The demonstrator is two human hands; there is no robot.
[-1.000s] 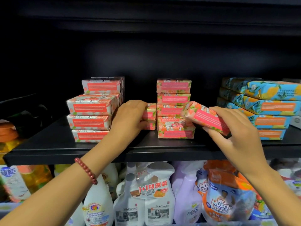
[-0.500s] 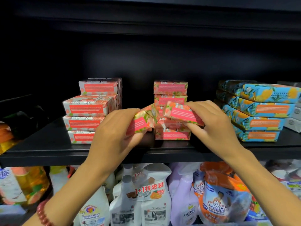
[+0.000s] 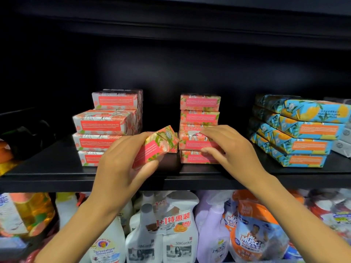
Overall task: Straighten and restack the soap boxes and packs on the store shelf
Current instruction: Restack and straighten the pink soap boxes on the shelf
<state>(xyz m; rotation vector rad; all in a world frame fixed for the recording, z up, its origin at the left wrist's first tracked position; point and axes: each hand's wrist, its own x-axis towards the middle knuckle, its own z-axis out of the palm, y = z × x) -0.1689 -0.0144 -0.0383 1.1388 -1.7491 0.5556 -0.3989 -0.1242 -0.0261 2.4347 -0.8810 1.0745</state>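
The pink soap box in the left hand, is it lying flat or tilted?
Tilted. The pink soap box is held off the shelf by the left hand, its far end raised, unlike the flat boxes of the middle stack.

Black shelf (image 3: 57, 173) against dark back panel (image 3: 171, 63), dim light

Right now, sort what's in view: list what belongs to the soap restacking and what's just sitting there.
Part of the job:
left hand, holding a pink soap box
right hand on the middle pink stack
left pink stack
blue soap packs

Just there:
spray bottles
Mr Muscle pouch
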